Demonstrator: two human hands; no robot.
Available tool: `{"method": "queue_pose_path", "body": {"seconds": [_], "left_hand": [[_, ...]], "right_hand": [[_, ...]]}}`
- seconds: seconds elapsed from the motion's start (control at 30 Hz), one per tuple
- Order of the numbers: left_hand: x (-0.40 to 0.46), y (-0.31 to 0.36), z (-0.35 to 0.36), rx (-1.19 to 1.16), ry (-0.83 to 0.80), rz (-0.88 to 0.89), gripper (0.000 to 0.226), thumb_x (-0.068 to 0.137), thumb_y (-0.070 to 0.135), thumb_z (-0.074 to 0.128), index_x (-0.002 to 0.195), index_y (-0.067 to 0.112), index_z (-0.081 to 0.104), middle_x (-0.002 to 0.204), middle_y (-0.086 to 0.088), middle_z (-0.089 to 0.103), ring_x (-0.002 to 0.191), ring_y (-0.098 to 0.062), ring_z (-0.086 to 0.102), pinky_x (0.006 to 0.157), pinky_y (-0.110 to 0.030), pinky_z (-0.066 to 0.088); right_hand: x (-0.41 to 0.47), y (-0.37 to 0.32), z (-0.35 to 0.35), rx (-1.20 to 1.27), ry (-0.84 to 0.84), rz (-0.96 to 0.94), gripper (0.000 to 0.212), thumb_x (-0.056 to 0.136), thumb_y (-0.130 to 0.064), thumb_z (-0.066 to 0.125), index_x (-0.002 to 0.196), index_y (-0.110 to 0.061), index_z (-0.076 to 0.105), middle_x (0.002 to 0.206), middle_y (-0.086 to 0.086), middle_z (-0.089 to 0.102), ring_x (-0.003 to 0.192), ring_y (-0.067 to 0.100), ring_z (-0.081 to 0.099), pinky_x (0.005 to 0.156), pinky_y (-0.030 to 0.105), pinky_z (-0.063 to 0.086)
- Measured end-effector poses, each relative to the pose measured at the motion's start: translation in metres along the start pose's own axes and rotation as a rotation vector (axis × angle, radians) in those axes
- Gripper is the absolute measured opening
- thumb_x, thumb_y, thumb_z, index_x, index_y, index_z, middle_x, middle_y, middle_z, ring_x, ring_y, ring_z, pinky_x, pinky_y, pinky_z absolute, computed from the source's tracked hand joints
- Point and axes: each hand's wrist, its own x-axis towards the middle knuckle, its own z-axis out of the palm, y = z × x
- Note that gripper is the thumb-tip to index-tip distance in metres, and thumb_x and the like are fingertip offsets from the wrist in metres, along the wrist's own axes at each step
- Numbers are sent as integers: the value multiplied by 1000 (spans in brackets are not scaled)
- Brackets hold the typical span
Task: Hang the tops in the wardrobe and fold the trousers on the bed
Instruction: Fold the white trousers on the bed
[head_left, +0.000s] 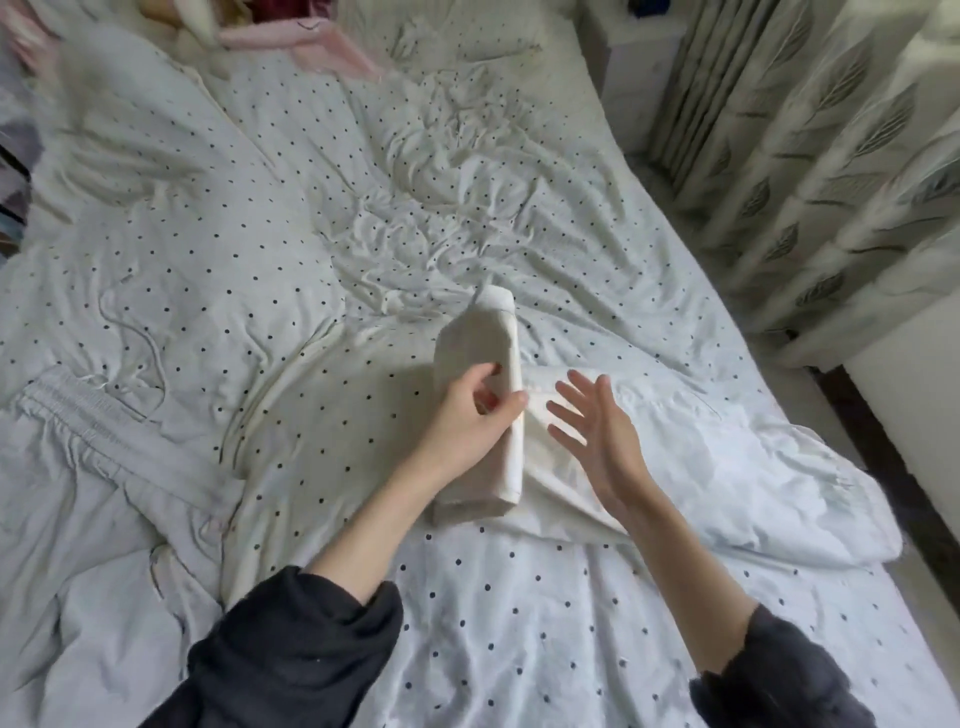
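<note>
Lying on the polka-dot bed sheet (519, 623), near the middle of the bed: cream folded trousers (480, 415), a long, narrow, flat-sided bundle of smooth woven cloth with crisp edges and a squared-off far end. Gripping that bundle along its right edge: the left hand (467, 415), fingers curled over the top and thumb pressing the side. Hovering just beside it, spread open with fingers straight and holding nothing: the right hand (592, 431), above a soft, crumpled white garment (701, 467) spreading toward the bed's right edge and passing under the bundle's near end. Bunching at both forearms: dark, thick sleeves (291, 644), pushed up. Sprawling at the left: pale grey trousers with a gathered, ribbed elastic waistband (78, 415), unfolded and wrinkled. Rumpling across the far half: the same dotted cotton, in deep creases. Showing blurred at the top: pink fabric (332, 47). Hanging at the right in stiff vertical pleats: leaf-patterned curtains (810, 171).
</note>
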Motion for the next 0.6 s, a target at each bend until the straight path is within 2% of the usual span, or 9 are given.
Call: {"method": "queue_pose_path", "body": {"seconds": [0.1,0.17,0.2,0.27,0.33,0.43,0.47,0.57,0.6], "left_hand": [[6,-20,62,351,-238,55,48,95,27,50,141,16,40,135,-4,43,127,-20,40,109,-34,31],[5,-37,91,413,-360,88,40,96,12,45,135,12,48,140,-5,44,132,-21,38,110,-29,28],[2,-44,96,391,-335,107,39,95,6,44,133,10,50,140,-5,45,132,-20,40,110,-22,26],[1,-53,92,348,-113,170,38,94,0,43,130,6,53,138,-7,48,132,-20,42,106,-12,21],[6,-65,78,446,67,218,41,94,0,43,134,6,50,144,-9,42,138,-22,32,113,-20,19],[2,-84,58,786,32,197,57,99,20,40,150,18,14,158,-5,-3,145,-21,-11,118,-39,2],[-2,-89,54,911,19,207,59,100,30,36,149,20,5,156,-5,-12,142,-23,-17,116,-42,-2],[-7,-95,53,1110,-21,266,58,95,44,17,147,20,7,155,-10,-4,142,-34,-4,113,-50,0],[-3,-99,54,1137,-43,242,59,93,46,10,147,22,2,155,-8,-8,143,-33,-8,113,-48,-5]], "right_hand": [[-4,-2,-30,-63,57,-14,40,101,-42,29,132,-25,49,134,-4,50,117,12,53,98,32,43],[-4,7,-49,-308,149,-89,36,101,-31,36,134,-24,48,144,-2,43,129,12,43,109,32,33],[-4,14,-55,-499,181,-159,39,101,-26,38,139,-18,43,149,1,36,136,14,33,114,30,25],[-5,31,-59,-834,175,-340,43,99,-17,42,142,-10,39,153,8,26,144,19,18,116,27,13],[-5,45,-56,-1085,93,-483,44,97,-13,46,140,-8,41,153,14,24,145,30,14,117,39,14],[2,63,-45,-1324,8,-621,50,91,-16,55,140,-11,43,151,17,27,141,40,19,113,52,16],[8,66,-42,-1358,4,-636,53,90,-18,57,141,-13,42,151,17,28,140,41,20,112,53,15],[37,70,-37,-1428,-2,-611,58,94,-33,47,148,-22,28,156,12,15,144,35,9,115,54,7],[49,74,-38,-1450,-4,-579,60,95,-40,39,150,-25,20,158,8,7,146,30,1,116,51,1]]}}
